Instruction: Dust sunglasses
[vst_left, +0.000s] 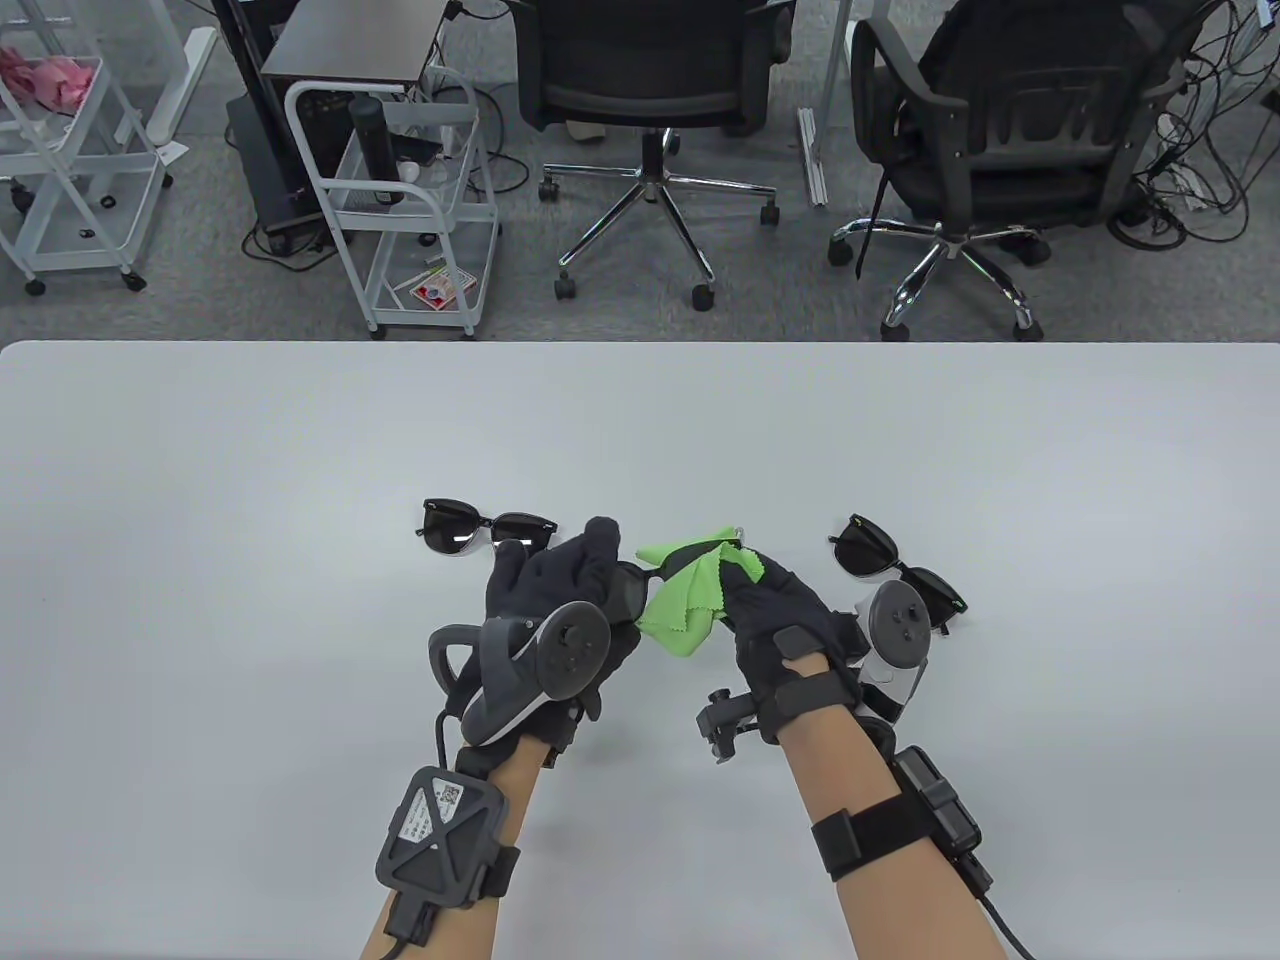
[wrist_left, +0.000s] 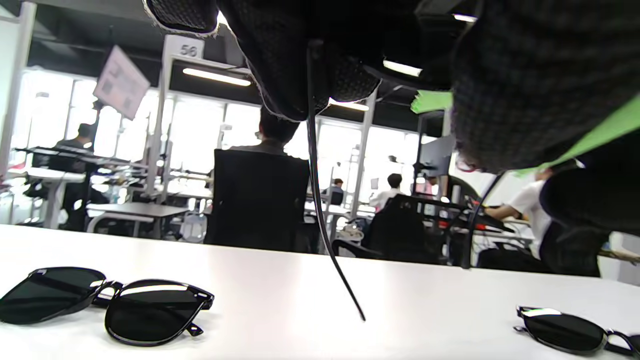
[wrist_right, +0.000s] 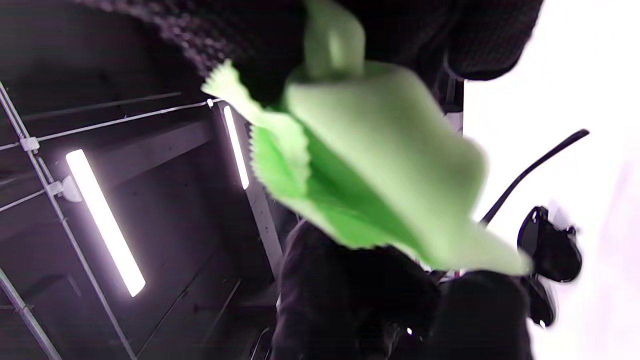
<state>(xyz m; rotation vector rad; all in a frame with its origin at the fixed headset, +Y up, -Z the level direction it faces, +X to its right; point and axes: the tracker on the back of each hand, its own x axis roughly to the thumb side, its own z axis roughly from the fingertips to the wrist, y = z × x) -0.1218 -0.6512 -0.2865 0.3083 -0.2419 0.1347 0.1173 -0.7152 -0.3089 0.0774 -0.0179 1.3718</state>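
Left-hand (vst_left: 560, 600) grip, sunglasses (vst_left: 632, 590) temple (wrist_left: 320, 200) downward

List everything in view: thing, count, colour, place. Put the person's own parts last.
Sunglasses on the table: two pairs, black. One lies left of the hands, one right of them.
Held sunglasses: one pair, black, mostly hidden, between the two hands above the table.
Cloth: one, bright green, against the held pair.
Table: one, white.
Office chairs: two, black, beyond the table's far edge, one centre, one right.
Wire carts: two, white, far left and left of centre.
Left hand: black glove, grips the held sunglasses.
Right hand: black glove, pinches the cloth.
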